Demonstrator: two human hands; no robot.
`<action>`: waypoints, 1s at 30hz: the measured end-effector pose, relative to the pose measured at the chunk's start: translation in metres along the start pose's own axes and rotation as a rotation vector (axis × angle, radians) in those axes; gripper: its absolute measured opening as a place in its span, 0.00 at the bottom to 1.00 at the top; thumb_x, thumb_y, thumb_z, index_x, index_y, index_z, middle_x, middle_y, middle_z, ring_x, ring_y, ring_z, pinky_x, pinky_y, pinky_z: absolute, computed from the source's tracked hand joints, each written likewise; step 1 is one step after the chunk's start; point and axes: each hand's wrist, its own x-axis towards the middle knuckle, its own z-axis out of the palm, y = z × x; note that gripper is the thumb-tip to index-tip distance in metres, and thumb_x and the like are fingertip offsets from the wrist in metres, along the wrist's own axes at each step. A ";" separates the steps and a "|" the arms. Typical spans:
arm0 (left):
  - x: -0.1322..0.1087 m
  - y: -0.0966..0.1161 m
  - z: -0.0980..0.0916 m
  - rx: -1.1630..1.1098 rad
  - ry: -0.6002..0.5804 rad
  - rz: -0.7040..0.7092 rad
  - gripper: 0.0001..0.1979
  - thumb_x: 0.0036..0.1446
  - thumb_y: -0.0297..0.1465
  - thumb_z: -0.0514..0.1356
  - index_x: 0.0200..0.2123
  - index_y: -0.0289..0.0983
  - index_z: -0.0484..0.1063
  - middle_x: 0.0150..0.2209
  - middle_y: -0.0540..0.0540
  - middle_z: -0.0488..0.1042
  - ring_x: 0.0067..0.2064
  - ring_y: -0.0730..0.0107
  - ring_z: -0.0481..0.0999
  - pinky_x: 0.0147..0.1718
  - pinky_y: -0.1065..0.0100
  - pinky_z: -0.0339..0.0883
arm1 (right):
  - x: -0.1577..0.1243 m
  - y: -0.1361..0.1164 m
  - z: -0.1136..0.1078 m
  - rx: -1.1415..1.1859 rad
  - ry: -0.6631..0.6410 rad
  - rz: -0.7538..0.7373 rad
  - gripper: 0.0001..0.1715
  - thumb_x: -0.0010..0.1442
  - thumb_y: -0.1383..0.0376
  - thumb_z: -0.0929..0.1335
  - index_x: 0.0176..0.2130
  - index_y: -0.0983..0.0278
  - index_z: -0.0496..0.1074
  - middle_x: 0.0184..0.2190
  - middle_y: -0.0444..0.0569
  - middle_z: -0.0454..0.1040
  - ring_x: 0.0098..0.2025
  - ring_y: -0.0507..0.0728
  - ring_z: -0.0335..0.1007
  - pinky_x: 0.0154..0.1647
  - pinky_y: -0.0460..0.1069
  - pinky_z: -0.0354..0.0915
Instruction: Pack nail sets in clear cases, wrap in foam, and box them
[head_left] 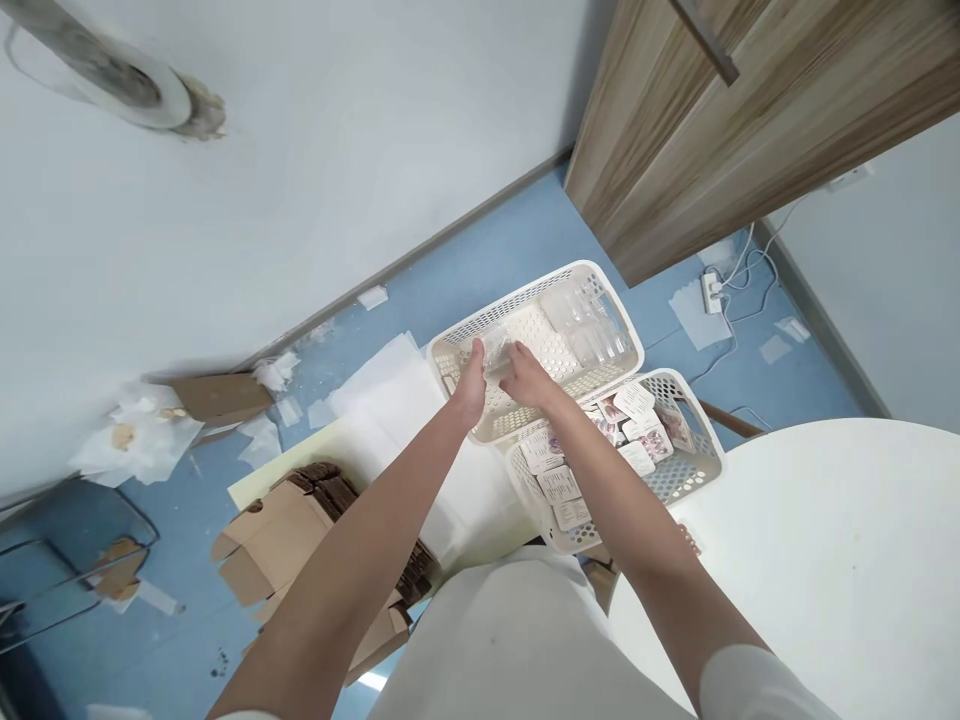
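Both hands reach into a white perforated plastic basket [517, 440]. My left hand [470, 388] is at its left end, thumb raised, gripping the side of a clear plastic container [496, 346]. From the right, my right hand [528, 377] closes on the same container, its fingers bent toward the left hand. The container's exact shape is hard to make out. More clear plastic containers [585, 320] lie in rows at the basket's right end. A second white basket [701, 462], beside the first and partly under my right forearm, holds many printed cards [634, 400].
Flattened brown cardboard boxes [289, 535] are stacked at lower left beside white sheets [397, 385]. A round white table [817, 540] stands at right. Above hangs a wooden cabinet [675, 130]. A power strip [711, 292] with cables and paper scraps lie on the blue floor [480, 240].
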 end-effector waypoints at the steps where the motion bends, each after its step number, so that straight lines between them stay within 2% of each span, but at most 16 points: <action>1: -0.002 0.001 -0.001 0.003 0.023 0.004 0.38 0.50 0.58 0.38 0.60 0.45 0.46 0.64 0.52 0.41 0.64 0.66 0.37 0.59 0.62 0.38 | -0.002 0.000 0.000 -0.002 0.014 -0.008 0.39 0.44 0.66 0.67 0.55 0.71 0.57 0.58 0.58 0.53 0.62 0.61 0.43 0.60 0.53 0.46; 4: -0.012 0.003 -0.002 0.005 0.074 0.045 0.38 0.50 0.57 0.39 0.59 0.44 0.49 0.63 0.50 0.45 0.64 0.64 0.41 0.59 0.61 0.42 | -0.015 -0.004 -0.003 0.019 0.081 -0.036 0.36 0.44 0.66 0.67 0.54 0.69 0.60 0.57 0.56 0.56 0.61 0.60 0.47 0.60 0.52 0.48; 6: -0.025 0.005 -0.002 0.008 0.067 0.096 0.37 0.50 0.57 0.40 0.59 0.45 0.51 0.63 0.50 0.46 0.63 0.63 0.44 0.58 0.61 0.44 | -0.031 -0.009 -0.006 0.047 0.153 -0.061 0.35 0.45 0.66 0.66 0.54 0.67 0.60 0.57 0.54 0.56 0.60 0.60 0.48 0.60 0.52 0.47; 9: -0.054 0.006 -0.003 0.016 0.035 0.192 0.34 0.51 0.56 0.41 0.56 0.46 0.56 0.61 0.50 0.51 0.62 0.63 0.48 0.56 0.62 0.50 | -0.063 -0.021 -0.008 0.088 0.272 -0.114 0.34 0.47 0.67 0.65 0.54 0.64 0.61 0.57 0.52 0.58 0.60 0.59 0.49 0.60 0.54 0.47; 12: -0.093 0.000 -0.008 -0.008 0.040 0.301 0.31 0.52 0.55 0.44 0.53 0.44 0.60 0.60 0.48 0.55 0.61 0.61 0.51 0.54 0.62 0.54 | -0.102 -0.036 -0.002 0.122 0.387 -0.180 0.31 0.48 0.69 0.63 0.54 0.62 0.62 0.55 0.51 0.60 0.58 0.57 0.52 0.58 0.54 0.52; 16: -0.149 -0.022 -0.019 -0.012 0.053 0.466 0.24 0.51 0.49 0.52 0.45 0.40 0.66 0.52 0.43 0.65 0.55 0.60 0.62 0.48 0.62 0.60 | -0.160 -0.052 0.025 0.216 0.583 -0.222 0.26 0.49 0.67 0.63 0.50 0.62 0.67 0.53 0.52 0.63 0.53 0.57 0.60 0.52 0.53 0.60; 20: -0.200 -0.053 -0.026 -0.072 0.143 0.560 0.18 0.43 0.38 0.62 0.38 0.37 0.66 0.41 0.44 0.70 0.41 0.68 0.71 0.40 0.65 0.64 | -0.221 -0.057 0.070 0.420 0.703 -0.246 0.22 0.49 0.62 0.66 0.45 0.64 0.69 0.46 0.53 0.69 0.42 0.55 0.68 0.45 0.52 0.65; 22: -0.222 -0.070 -0.025 -0.133 0.085 0.572 0.16 0.41 0.34 0.63 0.35 0.37 0.65 0.37 0.46 0.69 0.35 0.73 0.71 0.36 0.68 0.65 | -0.251 -0.053 0.093 0.502 0.758 -0.226 0.22 0.48 0.60 0.67 0.44 0.65 0.70 0.44 0.53 0.70 0.40 0.55 0.69 0.45 0.53 0.65; 25: -0.248 -0.091 -0.022 -0.147 -0.063 0.557 0.16 0.38 0.31 0.64 0.33 0.37 0.63 0.34 0.49 0.68 0.30 0.77 0.70 0.31 0.71 0.65 | -0.292 -0.042 0.119 0.630 0.837 -0.162 0.20 0.48 0.58 0.67 0.40 0.65 0.71 0.36 0.52 0.74 0.37 0.56 0.70 0.42 0.54 0.66; 28: -0.266 -0.110 -0.016 -0.109 -0.176 0.540 0.18 0.35 0.30 0.65 0.32 0.37 0.62 0.34 0.50 0.68 0.29 0.79 0.70 0.29 0.72 0.65 | -0.333 -0.026 0.133 0.711 0.883 -0.124 0.17 0.48 0.56 0.67 0.36 0.64 0.71 0.31 0.50 0.74 0.34 0.57 0.70 0.39 0.55 0.67; 30: -0.273 -0.123 -0.009 -0.076 -0.255 0.515 0.18 0.35 0.30 0.65 0.31 0.37 0.62 0.34 0.50 0.69 0.30 0.78 0.70 0.30 0.72 0.65 | -0.360 -0.014 0.137 0.739 0.920 -0.123 0.15 0.49 0.56 0.67 0.34 0.63 0.71 0.33 0.51 0.74 0.35 0.58 0.70 0.38 0.55 0.67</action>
